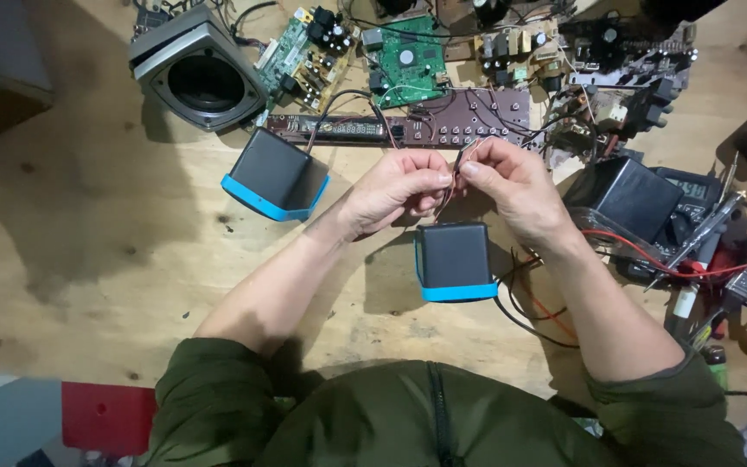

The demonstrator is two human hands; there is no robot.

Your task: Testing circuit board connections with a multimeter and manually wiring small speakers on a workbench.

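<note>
Both hands meet just above the small black cube speaker with a blue base (453,259), which stands on the wooden worktop (114,259). The left hand (395,192) pinches thin reddish wires (453,186) between thumb and fingertips, and the right hand (512,186) is closed on the same wires, knuckles almost touching the left. A second black-and-blue speaker (274,173) lies tilted to the left of that cube. Beyond it sit a grey speaker housing (194,65), a green circuit board (406,59) and a long brown board (408,125); a multimeter (693,199) lies to its right.
</note>
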